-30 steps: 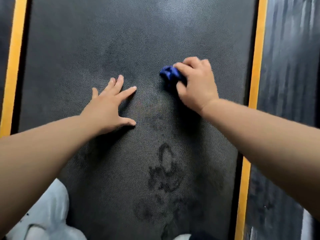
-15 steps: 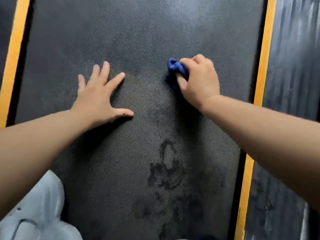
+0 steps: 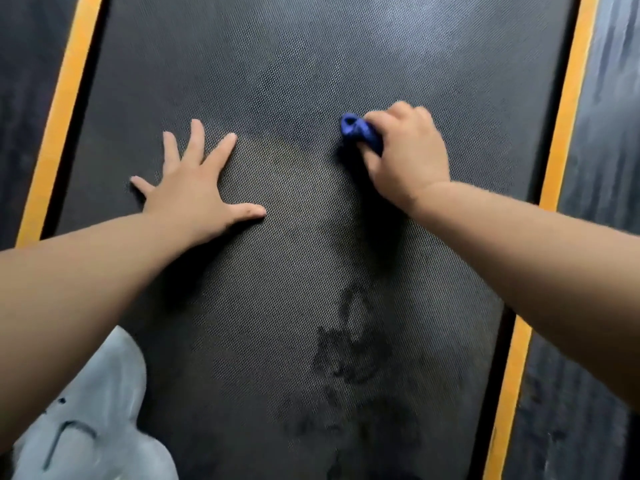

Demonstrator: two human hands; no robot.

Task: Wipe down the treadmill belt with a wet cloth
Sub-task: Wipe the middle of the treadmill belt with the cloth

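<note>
Dim, diffuse light; pale sheen at far end of belt (image 3: 398, 46); soft dark shadows; mild blur, side margins smeared.

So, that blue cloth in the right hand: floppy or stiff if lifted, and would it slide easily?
Probably floppy: the blue cloth is bunched into a wad in the right hand's grip. Likely light, being small. Pushed, it may drag on the textured treadmill belt.

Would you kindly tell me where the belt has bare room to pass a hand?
Bare: the belt beyond both hands, between the yellow strips; the gap between the left hand and the blue cloth in the right hand. Crowded: the near left corner, by the pale fabric.
</note>
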